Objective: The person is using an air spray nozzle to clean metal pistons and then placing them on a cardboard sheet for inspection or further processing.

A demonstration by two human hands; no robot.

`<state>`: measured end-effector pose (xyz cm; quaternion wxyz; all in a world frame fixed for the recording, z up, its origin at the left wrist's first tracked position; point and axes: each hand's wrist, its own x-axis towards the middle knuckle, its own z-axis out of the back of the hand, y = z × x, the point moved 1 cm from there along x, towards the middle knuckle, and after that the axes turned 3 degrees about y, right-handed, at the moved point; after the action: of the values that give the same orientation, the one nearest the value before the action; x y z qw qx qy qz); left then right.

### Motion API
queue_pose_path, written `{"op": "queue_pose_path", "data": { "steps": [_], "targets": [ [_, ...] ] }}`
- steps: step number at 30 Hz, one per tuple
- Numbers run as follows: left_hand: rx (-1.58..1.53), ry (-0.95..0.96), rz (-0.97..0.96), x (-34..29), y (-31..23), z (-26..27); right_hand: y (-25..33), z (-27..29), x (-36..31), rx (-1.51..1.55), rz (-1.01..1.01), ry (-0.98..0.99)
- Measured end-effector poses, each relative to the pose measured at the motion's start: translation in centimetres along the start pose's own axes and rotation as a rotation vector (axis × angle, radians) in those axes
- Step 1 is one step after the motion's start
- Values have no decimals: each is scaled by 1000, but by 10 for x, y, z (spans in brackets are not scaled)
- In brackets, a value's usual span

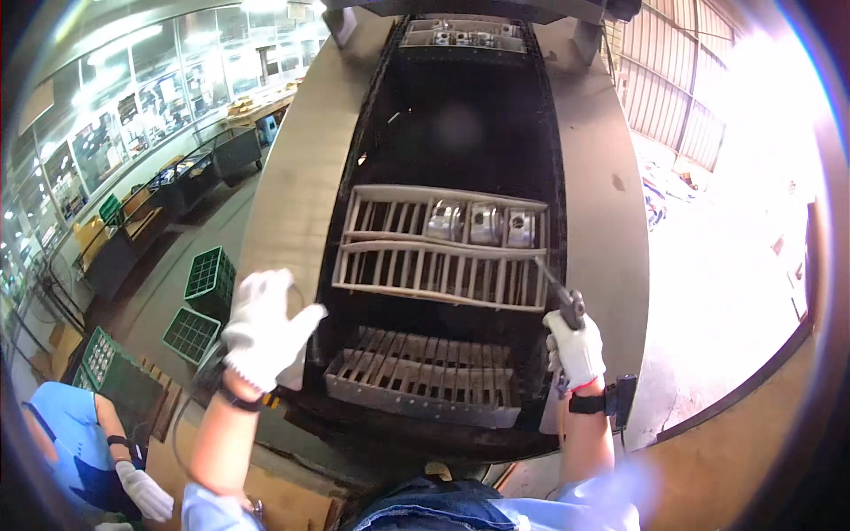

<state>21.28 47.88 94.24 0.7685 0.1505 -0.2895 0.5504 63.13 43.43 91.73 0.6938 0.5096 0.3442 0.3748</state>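
My left hand [266, 329], in a white glove, hovers over the conveyor's left rim with its thumb held apart and nothing in it. My right hand [577, 350], also gloved in white, is closed round a dark air blow gun [574, 310]. The gun's thin nozzle points toward the right end of a slatted metal rack [398, 265]. Three shiny metal pistons [484, 224] stand side by side in the right part of the rack's far row. Nearer to me lies another slatted metal rack [421, 376].
Pale metal side panels [297, 190] flank the dark conveyor bed [460, 124]. Farther along, another rack [460, 37] carries several metal parts beneath a machine frame. Green crates [209, 273] stand on the floor at left. At lower left, a co-worker's gloved hand [144, 491] shows.
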Motion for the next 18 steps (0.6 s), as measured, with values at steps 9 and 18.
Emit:
{"op": "queue_pose_path", "data": {
  "steps": [9,18],
  "targets": [
    [-238,480,307,182,-152,-152,-14,11,3,168,-103,187],
    [-1606,-96,804,161,-107,-171,-11,11,8,183,-87,258]
  ]
}}
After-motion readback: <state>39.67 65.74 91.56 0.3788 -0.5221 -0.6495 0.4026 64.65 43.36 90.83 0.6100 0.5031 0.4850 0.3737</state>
